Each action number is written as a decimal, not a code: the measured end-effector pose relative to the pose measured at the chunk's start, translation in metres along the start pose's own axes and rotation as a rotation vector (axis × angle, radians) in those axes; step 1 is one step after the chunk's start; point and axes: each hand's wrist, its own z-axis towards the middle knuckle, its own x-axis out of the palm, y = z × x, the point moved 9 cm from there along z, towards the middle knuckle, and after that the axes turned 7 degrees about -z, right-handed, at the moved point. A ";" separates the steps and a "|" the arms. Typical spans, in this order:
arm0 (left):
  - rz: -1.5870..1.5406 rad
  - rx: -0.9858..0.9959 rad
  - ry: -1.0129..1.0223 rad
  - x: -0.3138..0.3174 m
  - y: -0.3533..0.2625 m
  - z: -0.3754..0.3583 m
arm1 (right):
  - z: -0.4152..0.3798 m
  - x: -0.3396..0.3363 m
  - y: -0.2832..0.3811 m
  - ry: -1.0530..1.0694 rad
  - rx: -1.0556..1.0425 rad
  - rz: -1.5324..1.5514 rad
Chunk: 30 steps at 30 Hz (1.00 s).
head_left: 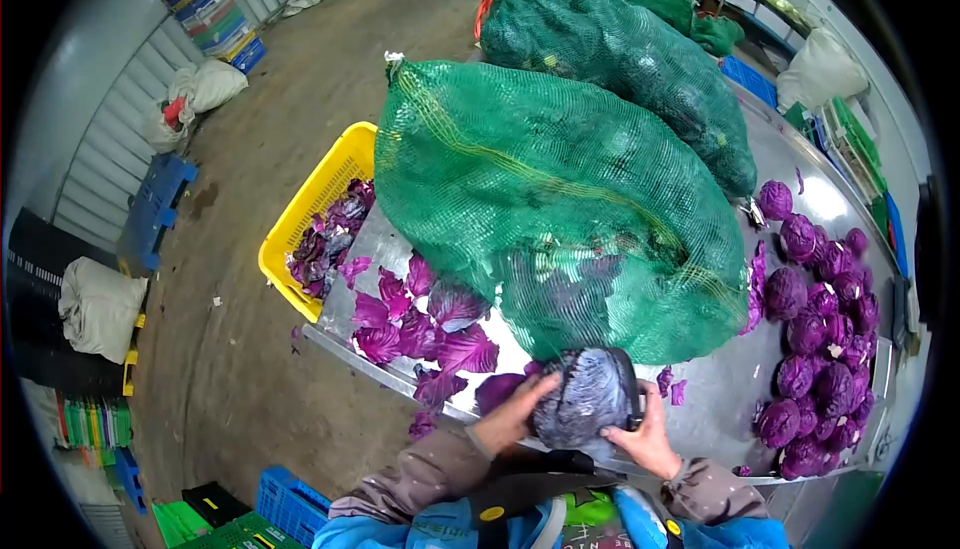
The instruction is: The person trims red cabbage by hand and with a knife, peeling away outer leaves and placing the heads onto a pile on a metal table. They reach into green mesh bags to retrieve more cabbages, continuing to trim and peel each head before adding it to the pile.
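Observation:
A head of red cabbage [585,399] with greyish, veined outer leaves is held between my two hands at the table's near edge. My left hand [517,413] grips its left side, fingers curled against it. On the other side, my right hand [648,437] closes on the cabbage with the thumb on its front. Something narrow and dark shows by the right fingers; I cannot make out what it is. Just beyond lies a green mesh sack [560,199] with cabbages inside. Loose purple leaves [425,324] are scattered to the left on the metal table [503,334].
A yellow crate [318,219] holding leaf scraps stands against the table's left side. Several trimmed red cabbages [825,349] are heaped at the right. Another full green sack [620,59] lies behind the first. Blue crates [290,504] stand on the floor at lower left.

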 end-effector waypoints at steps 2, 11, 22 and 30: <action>0.156 0.100 -0.011 -0.013 -0.045 -0.007 | 0.015 0.032 0.002 -0.021 -0.031 0.171; 1.301 0.883 -0.519 0.002 -0.226 -0.068 | 0.125 0.071 0.067 0.005 -0.172 0.207; 1.516 1.076 -0.548 0.039 -0.189 -0.075 | 0.100 0.041 0.103 0.095 -0.456 -0.387; 1.585 1.053 -0.610 0.049 -0.199 -0.062 | 0.143 0.065 0.080 -0.006 -0.408 -0.645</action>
